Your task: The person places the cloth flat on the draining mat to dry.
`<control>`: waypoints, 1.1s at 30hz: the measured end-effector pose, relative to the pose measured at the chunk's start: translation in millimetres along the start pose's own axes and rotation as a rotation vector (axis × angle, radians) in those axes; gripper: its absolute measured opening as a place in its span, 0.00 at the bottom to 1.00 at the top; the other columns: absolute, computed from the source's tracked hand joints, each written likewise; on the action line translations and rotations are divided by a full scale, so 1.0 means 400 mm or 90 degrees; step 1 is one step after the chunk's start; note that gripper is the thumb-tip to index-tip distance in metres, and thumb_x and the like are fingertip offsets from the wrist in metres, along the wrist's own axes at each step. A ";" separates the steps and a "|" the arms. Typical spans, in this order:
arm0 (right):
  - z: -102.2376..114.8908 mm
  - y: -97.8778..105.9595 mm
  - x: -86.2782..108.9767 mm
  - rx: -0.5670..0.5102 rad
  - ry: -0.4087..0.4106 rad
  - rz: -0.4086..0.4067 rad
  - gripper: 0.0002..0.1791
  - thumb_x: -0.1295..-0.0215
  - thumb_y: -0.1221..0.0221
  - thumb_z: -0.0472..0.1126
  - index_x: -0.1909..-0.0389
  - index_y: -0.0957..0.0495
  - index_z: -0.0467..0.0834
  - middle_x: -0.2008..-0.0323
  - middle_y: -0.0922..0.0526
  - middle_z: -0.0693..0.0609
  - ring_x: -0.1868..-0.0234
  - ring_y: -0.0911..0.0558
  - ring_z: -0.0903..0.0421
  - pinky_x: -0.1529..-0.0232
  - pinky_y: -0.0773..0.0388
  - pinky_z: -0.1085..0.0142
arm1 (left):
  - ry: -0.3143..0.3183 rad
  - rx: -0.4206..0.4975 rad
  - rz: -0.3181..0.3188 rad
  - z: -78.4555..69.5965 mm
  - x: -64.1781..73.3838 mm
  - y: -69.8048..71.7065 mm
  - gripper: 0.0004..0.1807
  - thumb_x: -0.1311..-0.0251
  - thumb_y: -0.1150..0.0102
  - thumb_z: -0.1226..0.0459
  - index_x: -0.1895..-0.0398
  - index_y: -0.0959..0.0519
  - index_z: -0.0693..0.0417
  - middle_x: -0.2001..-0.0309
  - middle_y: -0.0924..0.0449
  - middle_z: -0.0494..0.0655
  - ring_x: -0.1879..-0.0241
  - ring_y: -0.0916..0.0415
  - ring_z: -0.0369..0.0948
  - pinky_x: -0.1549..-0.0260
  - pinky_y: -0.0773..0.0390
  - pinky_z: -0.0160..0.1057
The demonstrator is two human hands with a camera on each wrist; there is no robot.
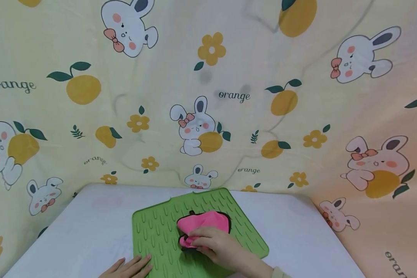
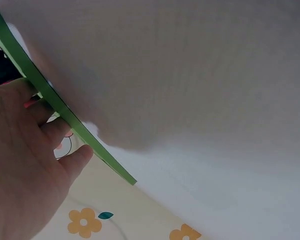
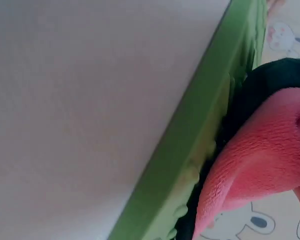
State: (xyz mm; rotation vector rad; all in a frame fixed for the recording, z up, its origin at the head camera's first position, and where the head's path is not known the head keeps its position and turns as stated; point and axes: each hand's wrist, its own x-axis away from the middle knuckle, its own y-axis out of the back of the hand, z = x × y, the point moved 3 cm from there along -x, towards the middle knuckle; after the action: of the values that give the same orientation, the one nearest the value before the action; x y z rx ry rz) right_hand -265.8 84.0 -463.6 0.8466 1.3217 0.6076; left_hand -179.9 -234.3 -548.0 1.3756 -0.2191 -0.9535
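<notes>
A pink cloth with dark edging [image 1: 206, 219] lies bunched on a green ridged mat [image 1: 155, 231] in the head view. My right hand [image 1: 222, 247] pinches the cloth's near part between thumb and fingers. Up close in the right wrist view, the cloth [image 3: 262, 155] looks fuzzy and folded, its dark border against the mat's bumpy side; most of the right hand is out of that frame. Fingers extended, my left hand [image 1: 130, 268] rests on the mat's near left part. The left wrist view has this hand [image 2: 27, 150] at the mat's green edge [image 2: 65, 107].
The mat lies turned at an angle on a white tabletop [image 1: 73, 235]. Behind and beside the table hangs a pale yellow curtain [image 1: 173, 77] printed with rabbits, oranges and flowers. Two small tabs stick up along the mat's far edge.
</notes>
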 end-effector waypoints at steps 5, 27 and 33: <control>0.013 -0.016 0.005 -0.022 -0.019 0.085 0.13 0.36 0.29 0.33 0.52 0.13 0.47 0.39 0.17 0.51 0.37 0.20 0.58 0.36 0.26 0.70 | -0.005 0.002 0.006 0.000 -0.003 0.006 0.33 0.30 0.49 0.33 0.25 0.31 0.28 0.28 0.30 0.28 0.41 0.20 0.34 0.61 0.15 0.47; 0.040 -0.003 0.012 -0.031 -0.079 0.159 0.18 0.32 0.30 0.45 0.42 0.15 0.50 0.29 0.25 0.52 0.29 0.26 0.56 0.31 0.27 0.61 | -0.020 0.152 0.166 0.043 -0.041 0.014 0.33 0.25 0.56 0.35 0.25 0.29 0.36 0.27 0.29 0.35 0.35 0.24 0.38 0.53 0.18 0.52; 0.043 0.040 0.008 -0.078 -0.104 0.089 0.21 0.31 0.31 0.45 0.39 0.17 0.48 0.31 0.24 0.49 0.30 0.25 0.52 0.34 0.25 0.56 | 0.044 0.205 0.148 0.057 -0.099 0.075 0.40 0.33 0.47 0.32 0.32 0.22 0.50 0.35 0.21 0.44 0.40 0.21 0.43 0.51 0.18 0.50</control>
State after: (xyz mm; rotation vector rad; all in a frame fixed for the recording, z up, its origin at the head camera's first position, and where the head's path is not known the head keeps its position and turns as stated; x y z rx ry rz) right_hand -246.9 92.5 -451.6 0.8747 1.0733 0.7065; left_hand -206.1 -227.1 -500.7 1.6331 -0.4853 -0.6957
